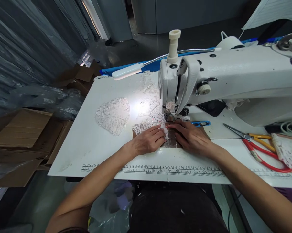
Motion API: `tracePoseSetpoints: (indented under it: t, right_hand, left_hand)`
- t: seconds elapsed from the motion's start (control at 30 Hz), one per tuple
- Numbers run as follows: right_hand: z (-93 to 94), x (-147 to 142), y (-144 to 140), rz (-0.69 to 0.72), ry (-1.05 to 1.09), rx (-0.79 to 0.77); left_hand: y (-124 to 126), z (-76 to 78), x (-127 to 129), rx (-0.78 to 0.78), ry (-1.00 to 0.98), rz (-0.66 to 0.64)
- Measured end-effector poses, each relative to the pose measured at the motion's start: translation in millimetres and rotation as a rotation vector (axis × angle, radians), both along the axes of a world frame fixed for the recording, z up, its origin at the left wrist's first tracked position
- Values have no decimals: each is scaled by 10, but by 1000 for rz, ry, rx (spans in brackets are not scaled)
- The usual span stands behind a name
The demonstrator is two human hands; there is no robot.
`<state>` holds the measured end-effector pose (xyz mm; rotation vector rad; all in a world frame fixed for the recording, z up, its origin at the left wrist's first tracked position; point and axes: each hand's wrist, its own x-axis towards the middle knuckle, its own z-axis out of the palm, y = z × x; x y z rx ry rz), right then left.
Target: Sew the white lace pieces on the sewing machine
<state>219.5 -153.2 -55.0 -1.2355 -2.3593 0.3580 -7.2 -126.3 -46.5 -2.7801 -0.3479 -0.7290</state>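
Observation:
A white lace piece point(149, 122) lies under the presser foot point(165, 118) of a white sewing machine point(167, 87). My left hand point(149, 139) rests on the lace left of the foot, fingers stretched out and pressing it down. To the right, my right hand point(193, 136) has its forefinger at the lace edge just in front of the foot, thumb apart. Beneath both hands is a brown sheet point(171, 142) on the sewing table. A second lace piece point(113, 116) lies farther left. Whether any fingertip pinches the lace is hard to make out.
Red-handled scissors point(264, 155) and yellow-handled scissors point(259, 139) lie at right. Behind my right hand is a blue tool point(201, 123). A lamp point(127, 71) lights the table, whose front edge carries a printed ruler point(157, 170). Cardboard boxes point(19, 136) stand left.

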Motion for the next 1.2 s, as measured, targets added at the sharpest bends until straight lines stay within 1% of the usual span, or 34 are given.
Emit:
tracePoseSetpoints:
  t: [0.13, 0.27, 0.43, 0.53, 0.63, 0.77, 0.87, 0.97, 1.07, 1.2]
  right_hand:
    - [5, 20, -33, 44, 72, 29]
    - [3, 8, -48, 33, 46, 52]
    - [19, -6, -48, 16, 17, 41]
    - [50, -14, -65, -4, 44, 20]
    - [76, -13, -94, -22, 115, -34]
    - [72, -7, -130, 15, 132, -83]
    - [42, -16, -145, 44, 86, -61]
    - [11, -28, -152, 43, 15, -2]
    - [-10, -30, -151, 45, -15, 33]
    - [-25, -25, -148, 45, -8, 49]
  left_hand:
    - [5, -26, -13, -45, -43, 7]
    - [15, -35, -21, -89, -59, 14]
    - [13, -31, -21, -107, -61, 31]
    - [12, -25, -17, -114, -59, 44]
    - [15, -14, -14, -120, -58, 46]
    - [14, -7, -10, -126, -59, 48]
    - [0, -13, -4, -132, -49, 62]
    - [-9, -13, -2, -137, -38, 68]
    - [21, 17, -27, -153, -61, 68]
    - [125, 83, -108, -169, -158, 156]
